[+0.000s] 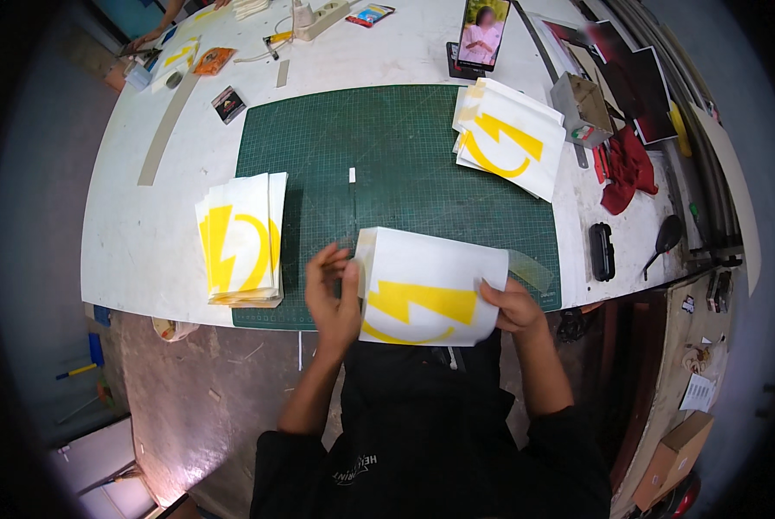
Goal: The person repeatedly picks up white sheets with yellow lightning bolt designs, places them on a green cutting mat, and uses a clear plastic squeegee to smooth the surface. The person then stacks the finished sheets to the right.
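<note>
At the near edge of the green cutting mat [405, 164], the left hand [334, 298] pinches the left edge of the white sheet with the yellow bolt [426, 294], fingers closed on it. The right hand [513, 304] clamps its right edge; keep it taut and flat while working that left corner.

White worktable [137, 242] with green cutting mat [405, 164] over grey floor [188, 398]

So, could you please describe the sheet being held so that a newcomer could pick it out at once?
Start at the green cutting mat on the white table. At its near edge, both hands hold one white sheet with a yellow lightning-bolt shape, the left hand at one end and the right hand at the other. Unlike the stacks at left and far right, it is single and lifted.
</note>
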The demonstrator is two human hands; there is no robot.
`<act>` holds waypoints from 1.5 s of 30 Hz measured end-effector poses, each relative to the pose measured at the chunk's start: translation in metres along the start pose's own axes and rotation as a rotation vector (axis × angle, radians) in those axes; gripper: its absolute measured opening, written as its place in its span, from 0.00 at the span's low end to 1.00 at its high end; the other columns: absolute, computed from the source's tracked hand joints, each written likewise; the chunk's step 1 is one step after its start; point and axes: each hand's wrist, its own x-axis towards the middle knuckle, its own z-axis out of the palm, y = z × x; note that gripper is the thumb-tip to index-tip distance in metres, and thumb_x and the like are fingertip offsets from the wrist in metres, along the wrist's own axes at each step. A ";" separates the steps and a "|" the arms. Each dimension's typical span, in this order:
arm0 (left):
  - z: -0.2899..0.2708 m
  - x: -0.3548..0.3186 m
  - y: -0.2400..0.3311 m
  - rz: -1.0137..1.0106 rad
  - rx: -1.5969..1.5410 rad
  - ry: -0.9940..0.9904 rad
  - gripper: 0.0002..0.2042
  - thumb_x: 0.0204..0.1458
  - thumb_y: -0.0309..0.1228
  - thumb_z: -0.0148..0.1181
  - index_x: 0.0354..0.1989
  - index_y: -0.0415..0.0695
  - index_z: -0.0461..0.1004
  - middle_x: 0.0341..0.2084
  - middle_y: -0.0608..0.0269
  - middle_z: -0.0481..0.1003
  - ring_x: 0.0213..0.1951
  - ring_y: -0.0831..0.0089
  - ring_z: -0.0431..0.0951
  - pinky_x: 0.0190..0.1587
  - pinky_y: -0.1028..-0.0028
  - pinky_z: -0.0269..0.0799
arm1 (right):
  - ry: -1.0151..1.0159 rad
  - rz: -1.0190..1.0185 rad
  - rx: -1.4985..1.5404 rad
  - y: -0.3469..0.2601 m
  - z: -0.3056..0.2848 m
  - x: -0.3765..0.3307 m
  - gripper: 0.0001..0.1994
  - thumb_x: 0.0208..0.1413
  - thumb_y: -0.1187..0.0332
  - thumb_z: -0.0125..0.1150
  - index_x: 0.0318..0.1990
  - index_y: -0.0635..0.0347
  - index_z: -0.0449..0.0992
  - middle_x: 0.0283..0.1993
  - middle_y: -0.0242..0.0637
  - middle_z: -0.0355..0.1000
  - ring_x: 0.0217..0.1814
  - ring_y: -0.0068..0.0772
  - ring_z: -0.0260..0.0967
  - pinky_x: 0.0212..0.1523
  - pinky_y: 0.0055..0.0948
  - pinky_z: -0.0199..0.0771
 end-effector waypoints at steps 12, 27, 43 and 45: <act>0.001 0.001 0.016 -0.300 -0.304 0.018 0.24 0.54 0.12 0.69 0.57 0.39 0.67 0.44 0.54 0.80 0.46 0.72 0.83 0.53 0.72 0.79 | 0.236 0.033 -0.129 -0.012 0.008 0.040 0.20 0.69 0.63 0.65 0.60 0.68 0.76 0.55 0.42 0.80 0.54 0.31 0.81 0.56 0.34 0.82; 0.000 0.048 -0.016 -0.397 -0.569 -0.627 0.42 0.62 0.53 0.65 0.76 0.38 0.57 0.70 0.54 0.68 0.68 0.65 0.72 0.69 0.63 0.69 | 0.001 -0.336 -0.479 -0.028 0.011 0.028 0.33 0.56 0.68 0.76 0.67 0.68 0.71 0.58 0.37 0.79 0.59 0.27 0.77 0.62 0.30 0.76; 0.003 0.039 0.007 -0.636 -0.482 -0.388 0.21 0.72 0.41 0.56 0.58 0.32 0.75 0.49 0.56 0.83 0.48 0.72 0.84 0.52 0.74 0.78 | 0.079 -0.361 -0.495 -0.013 -0.017 0.026 0.16 0.65 0.67 0.70 0.55 0.69 0.81 0.44 0.34 0.82 0.44 0.19 0.77 0.47 0.23 0.78; 0.004 0.045 0.013 -0.586 -0.605 -0.372 0.24 0.73 0.42 0.54 0.64 0.33 0.71 0.56 0.54 0.79 0.54 0.70 0.82 0.58 0.70 0.77 | 0.095 -0.406 -0.613 -0.015 0.000 0.022 0.16 0.63 0.73 0.71 0.56 0.68 0.79 0.46 0.37 0.82 0.46 0.20 0.78 0.50 0.25 0.79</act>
